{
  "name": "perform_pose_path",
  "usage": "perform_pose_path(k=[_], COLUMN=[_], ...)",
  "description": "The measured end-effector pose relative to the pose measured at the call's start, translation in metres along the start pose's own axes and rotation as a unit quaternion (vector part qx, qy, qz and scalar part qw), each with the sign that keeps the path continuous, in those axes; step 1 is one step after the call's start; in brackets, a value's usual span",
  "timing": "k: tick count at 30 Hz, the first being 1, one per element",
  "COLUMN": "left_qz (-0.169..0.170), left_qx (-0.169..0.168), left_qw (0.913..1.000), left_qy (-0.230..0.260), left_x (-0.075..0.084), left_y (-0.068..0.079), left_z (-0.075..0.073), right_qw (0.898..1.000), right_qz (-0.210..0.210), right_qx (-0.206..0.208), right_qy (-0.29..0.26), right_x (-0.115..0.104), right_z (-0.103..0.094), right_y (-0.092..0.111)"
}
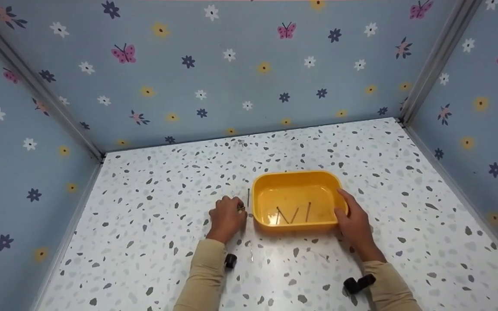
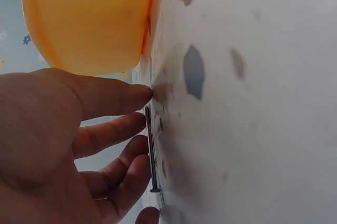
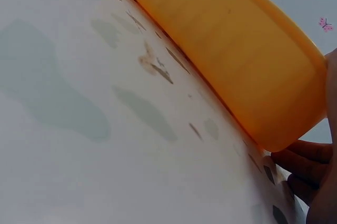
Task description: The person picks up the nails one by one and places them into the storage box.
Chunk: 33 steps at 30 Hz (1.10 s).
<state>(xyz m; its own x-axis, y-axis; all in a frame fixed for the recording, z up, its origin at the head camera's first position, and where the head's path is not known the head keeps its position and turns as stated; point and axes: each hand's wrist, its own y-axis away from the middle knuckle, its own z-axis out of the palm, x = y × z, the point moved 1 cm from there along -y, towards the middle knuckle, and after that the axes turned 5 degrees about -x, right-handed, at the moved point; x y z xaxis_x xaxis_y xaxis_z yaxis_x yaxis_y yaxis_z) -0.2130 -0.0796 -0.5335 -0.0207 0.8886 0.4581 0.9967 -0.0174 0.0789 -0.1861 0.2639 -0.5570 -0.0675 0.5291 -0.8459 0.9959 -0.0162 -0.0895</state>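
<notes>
A yellow plastic tub (image 1: 298, 176) stands on the speckled tabletop, with several nails (image 1: 308, 211) lying inside it. My right hand (image 1: 355, 222) holds the tub's right end, the thumb at its rim; in the right wrist view fingers (image 3: 303, 165) show by its lower corner. Left of the tub, my left hand (image 1: 227, 218) is down at the tabletop. There, in the left wrist view, the bent fingers (image 2: 118, 129) touch a nail (image 2: 151, 150) lying along the surface, thumb and forefinger apart. Another nail (image 1: 248, 198) lies between this hand and the tub.
Blue flowered panels (image 1: 231, 65) enclose the speckled table (image 1: 154, 259) at the back and both sides. Black wrist-worn devices (image 1: 359, 284) sit near the sleeves.
</notes>
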Motion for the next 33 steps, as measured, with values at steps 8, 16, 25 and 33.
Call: perform_pose_path(k=[8,16,25,33], left_qz=[0.0,-0.015,-0.025,-0.043], left_qx=[-0.01,-0.009,-0.037,-0.034], left_qw=[0.9999,0.9998,0.9976,0.9985], left_qy=[0.005,0.01,-0.053,-0.006], left_x=[-0.0015,-0.0026,0.0041,-0.0031], left_y=[-0.0011,-0.0053,-0.0045,-0.0048], left_z=[-0.0007,-0.0012,-0.0009,-0.0032], right_qw=[1.0,1.0,1.0,1.0], right_qz=[-0.016,-0.008,-0.007,0.001], right_qx=[0.001,-0.002,-0.004,-0.009], right_qy=[-0.005,-0.004,-0.004,-0.015], right_x=[-0.0001,0.0006,-0.0014,-0.0018], right_z=[-0.0011,-0.0005,-0.0006,-0.0007], right_y=[0.0003,-0.0002,-0.0007,0.0007])
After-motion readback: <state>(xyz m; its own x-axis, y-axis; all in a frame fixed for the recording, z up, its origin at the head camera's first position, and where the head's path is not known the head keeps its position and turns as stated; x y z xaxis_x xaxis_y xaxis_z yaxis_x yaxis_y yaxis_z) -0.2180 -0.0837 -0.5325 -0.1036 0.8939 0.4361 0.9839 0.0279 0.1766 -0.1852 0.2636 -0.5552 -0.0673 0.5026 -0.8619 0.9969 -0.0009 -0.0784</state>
